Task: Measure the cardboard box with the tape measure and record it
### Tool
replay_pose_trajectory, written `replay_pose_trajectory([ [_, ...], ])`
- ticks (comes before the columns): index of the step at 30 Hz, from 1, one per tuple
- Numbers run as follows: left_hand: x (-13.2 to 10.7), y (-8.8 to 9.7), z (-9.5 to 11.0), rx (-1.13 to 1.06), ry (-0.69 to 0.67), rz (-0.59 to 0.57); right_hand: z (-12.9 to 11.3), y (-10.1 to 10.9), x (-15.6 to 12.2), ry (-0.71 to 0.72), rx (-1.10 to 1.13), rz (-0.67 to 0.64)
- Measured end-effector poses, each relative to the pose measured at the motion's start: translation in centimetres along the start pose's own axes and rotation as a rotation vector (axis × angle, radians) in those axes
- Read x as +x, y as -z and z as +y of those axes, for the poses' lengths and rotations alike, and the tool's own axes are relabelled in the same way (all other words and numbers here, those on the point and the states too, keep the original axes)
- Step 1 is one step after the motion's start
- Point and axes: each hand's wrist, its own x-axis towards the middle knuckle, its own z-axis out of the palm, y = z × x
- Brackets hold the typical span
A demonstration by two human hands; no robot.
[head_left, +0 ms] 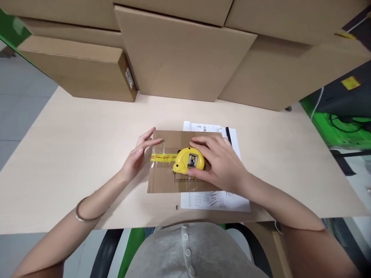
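Note:
A flat brown cardboard box (162,181) with clear packing tape lies on the table in front of me. On top of it sits a yellow tape measure (181,160), its metal belt clip facing up. My right hand (222,162) is closed on the tape measure, thumb at the lower side and fingers over the upper right. A yellow strip (164,157) with red marks runs from the tape measure to the box's left edge; I cannot tell whether it is the blade or a label. Fingers stretched out, my left hand (139,154) is at the box's upper left edge.
Printed papers (220,201) stick out from under the box, with a black pen (228,135) at their upper right. Large cardboard boxes (182,54) line the table's back, and a smaller closed box (78,73) stands at left. Cables (344,123) lie at the right.

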Motion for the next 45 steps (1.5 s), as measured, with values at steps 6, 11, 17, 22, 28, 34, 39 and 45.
replay_pose_trajectory([
  [6,-0.1,-0.2,-0.8,-0.047,-0.008,-0.054,-1.2,-1.1,0.2,-0.022,0.323,-0.092],
  [11,-0.4,-0.3,-1.2,-0.093,0.039,-0.035,-2.6,-1.4,3.7,0.057,0.243,-0.072],
  [17,-0.4,0.2,-1.4,-0.063,0.082,-0.015,-4.0,-2.0,6.4,0.094,0.065,-0.277],
  [22,0.0,0.6,-0.7,0.092,-0.004,-0.091,-1.4,-0.4,4.2,0.028,0.133,-0.228],
  [28,0.0,0.8,-1.0,0.01,0.02,-0.107,5.0,6.1,-3.0,-0.262,0.253,-0.132],
  [34,0.0,1.3,-1.9,-0.012,0.02,-0.085,8.0,7.3,-7.5,-0.411,0.256,-0.005],
  [39,0.1,1.2,-1.9,-0.02,-0.023,-0.072,7.5,6.0,-6.7,-0.334,0.258,0.002],
  [45,0.0,1.5,-2.1,0.038,-0.014,-0.025,5.3,8.2,-5.0,-0.253,0.174,-0.043],
])
